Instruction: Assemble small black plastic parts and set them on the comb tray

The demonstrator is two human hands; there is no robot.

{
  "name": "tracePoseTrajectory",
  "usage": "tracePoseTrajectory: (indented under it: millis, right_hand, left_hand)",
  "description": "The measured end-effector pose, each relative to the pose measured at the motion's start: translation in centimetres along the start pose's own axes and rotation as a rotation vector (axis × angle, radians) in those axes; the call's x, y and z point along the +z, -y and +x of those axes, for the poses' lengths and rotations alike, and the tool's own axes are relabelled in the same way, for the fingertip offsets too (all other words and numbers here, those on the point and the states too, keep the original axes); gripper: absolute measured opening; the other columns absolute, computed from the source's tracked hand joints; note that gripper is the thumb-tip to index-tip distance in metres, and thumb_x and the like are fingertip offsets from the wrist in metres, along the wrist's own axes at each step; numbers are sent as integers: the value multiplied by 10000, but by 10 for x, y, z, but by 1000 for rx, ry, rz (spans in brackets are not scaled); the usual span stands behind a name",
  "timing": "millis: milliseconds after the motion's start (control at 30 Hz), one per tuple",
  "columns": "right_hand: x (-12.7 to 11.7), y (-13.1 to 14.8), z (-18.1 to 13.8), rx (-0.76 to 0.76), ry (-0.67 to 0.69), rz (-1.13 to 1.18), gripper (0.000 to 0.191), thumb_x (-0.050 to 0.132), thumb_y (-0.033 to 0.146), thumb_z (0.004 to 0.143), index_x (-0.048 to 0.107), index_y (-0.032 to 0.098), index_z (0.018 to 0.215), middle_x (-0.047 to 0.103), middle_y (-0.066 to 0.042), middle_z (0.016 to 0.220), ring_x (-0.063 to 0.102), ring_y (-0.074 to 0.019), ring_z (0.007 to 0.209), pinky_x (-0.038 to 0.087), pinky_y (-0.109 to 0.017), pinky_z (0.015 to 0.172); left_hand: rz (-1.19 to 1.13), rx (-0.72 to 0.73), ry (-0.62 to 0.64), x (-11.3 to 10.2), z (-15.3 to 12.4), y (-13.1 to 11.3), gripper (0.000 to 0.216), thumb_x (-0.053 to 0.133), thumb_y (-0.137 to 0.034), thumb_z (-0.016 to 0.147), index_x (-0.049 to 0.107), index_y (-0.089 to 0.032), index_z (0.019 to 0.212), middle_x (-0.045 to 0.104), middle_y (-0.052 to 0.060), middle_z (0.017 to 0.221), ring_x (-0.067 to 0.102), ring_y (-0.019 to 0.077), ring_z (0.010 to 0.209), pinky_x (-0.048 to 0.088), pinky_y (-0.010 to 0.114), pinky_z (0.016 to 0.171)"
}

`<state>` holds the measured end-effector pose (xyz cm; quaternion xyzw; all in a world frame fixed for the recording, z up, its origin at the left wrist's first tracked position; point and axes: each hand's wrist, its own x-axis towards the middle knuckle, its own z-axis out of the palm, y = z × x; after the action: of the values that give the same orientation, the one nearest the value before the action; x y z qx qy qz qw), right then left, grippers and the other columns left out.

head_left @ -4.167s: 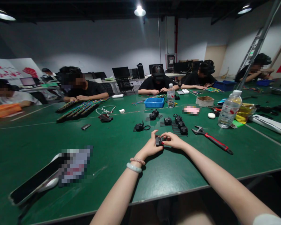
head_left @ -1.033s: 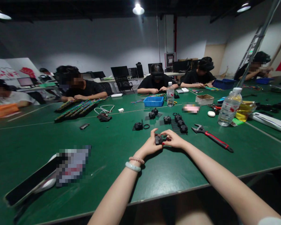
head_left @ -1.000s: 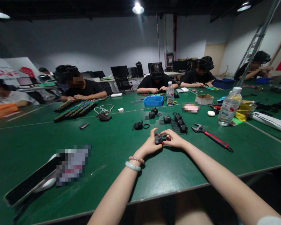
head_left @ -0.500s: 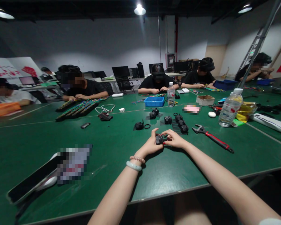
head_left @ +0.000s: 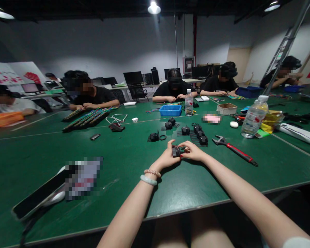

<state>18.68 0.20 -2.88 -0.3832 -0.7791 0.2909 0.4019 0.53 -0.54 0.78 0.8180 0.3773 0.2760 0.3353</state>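
Between my two hands is a small black connector-like part (head_left: 176, 151), held just above the green table (head_left: 134, 165). My left hand (head_left: 167, 155) grips it from the left, thumb and fingers closed round its body. On its right side my right hand (head_left: 192, 151) pinches the part with thumb and forefinger. My fingers cover some of it, so its exact kind is unclear. Beyond my hands lie several similar black parts with thin prongs, among them one at the left (head_left: 153, 137) beside a black ring (head_left: 162, 137) and a row at the right (head_left: 200, 134).
An adjustable wrench (head_left: 235, 150) with red-black handles lies right of my hands. Farther off stand a blue tray (head_left: 170, 110), a small bottle (head_left: 188, 103) and a large bottle (head_left: 255, 117). A phone (head_left: 43, 193) is at the left. Several people sit across the table.
My hands keep hold of the black part in nearly the same place, with only a slight shift of the fingers. The view has tilted a little.
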Motion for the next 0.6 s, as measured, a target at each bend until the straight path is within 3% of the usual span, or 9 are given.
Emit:
tracePoseTrajectory:
  millis: [600]
  right_hand:
    - [-1, 0, 1, -6, -11, -30, 374, 648, 236, 657, 559, 206, 1019, 480, -17, 905, 435, -57, 578, 388, -209, 553]
  left_hand:
    - [7, 4, -11, 0, 1, 4, 810, 591, -173, 610, 119, -166, 1269, 484, 97, 1071, 540, 166, 859, 433, 327, 782]
